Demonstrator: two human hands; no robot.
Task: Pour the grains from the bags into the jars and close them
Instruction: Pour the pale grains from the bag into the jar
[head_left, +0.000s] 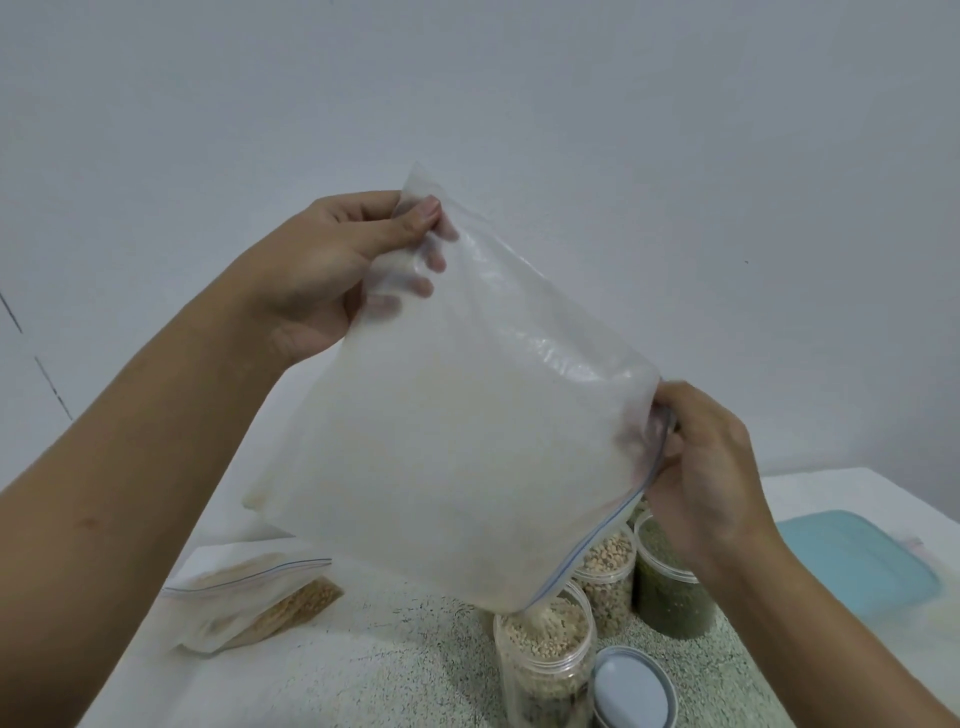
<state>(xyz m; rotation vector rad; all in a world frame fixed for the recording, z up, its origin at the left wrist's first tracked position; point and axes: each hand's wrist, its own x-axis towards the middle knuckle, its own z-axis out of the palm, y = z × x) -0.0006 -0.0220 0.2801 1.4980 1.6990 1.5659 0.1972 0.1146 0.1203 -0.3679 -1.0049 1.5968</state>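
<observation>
I hold a clear zip bag (457, 415) tilted above the table, its zip edge pointing down. My left hand (322, 270) pinches the bag's upper corner. My right hand (706, 467) grips the zip edge at the right. A thin stream of pale grains falls from the bag's lowest corner into an open clear jar (545, 660), which is nearly full. Behind it stand a jar of beige grains (608, 577) and a jar of green grains (670, 587), both without lids. A grey-blue lid (634, 686) lies beside the front jar.
Another zip bag with tan grains (260, 603) lies on the table at the left. A light blue flat container lid (852, 561) rests at the right. The speckled table surface (395, 670) meets a plain wall behind.
</observation>
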